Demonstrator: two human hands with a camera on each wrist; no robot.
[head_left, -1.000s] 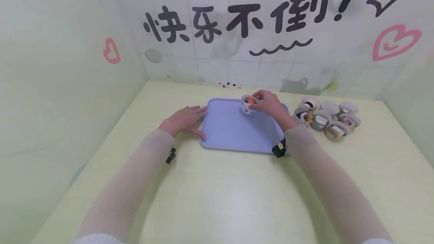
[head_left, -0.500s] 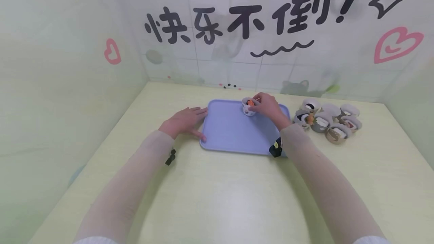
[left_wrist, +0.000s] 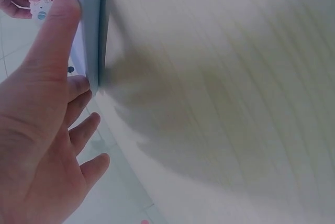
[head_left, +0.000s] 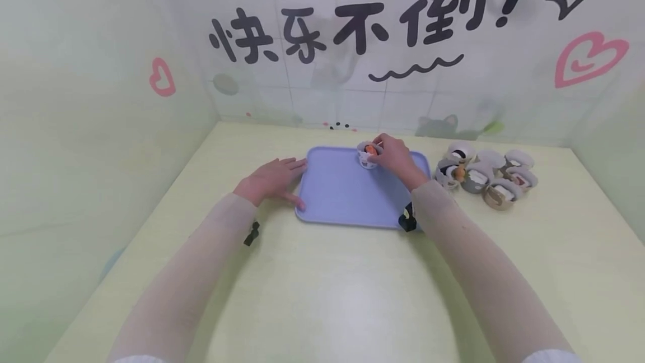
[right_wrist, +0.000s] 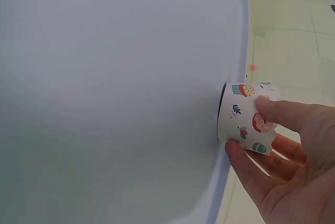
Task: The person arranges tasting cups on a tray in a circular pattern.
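Observation:
A white paper cup (head_left: 366,158) with printed cupcakes and doughnuts stands at the far edge of the lavender tray (head_left: 347,195). Something orange and dark, like a piece of sushi, sits inside it. My right hand (head_left: 396,157) grips this cup from the right; in the right wrist view the thumb and fingers pinch the cup's wall (right_wrist: 246,116). At the tray's left edge rests my left hand (head_left: 272,178), its fingers spread and fairly straight. The left wrist view shows the left thumb (left_wrist: 55,30) lying along the tray rim (left_wrist: 91,30).
Right of the tray, several paper cups (head_left: 478,177) with dark, white and orange food-like pieces stand close together on the pale wooden table (head_left: 332,290). A printed cloth backdrop (head_left: 327,99) rises behind the table's far edge.
My right forearm has shifted slightly left, while that hand keeps its grip on the cup at nearly the same spot on the tray. The left hand has stayed at the tray's edge.

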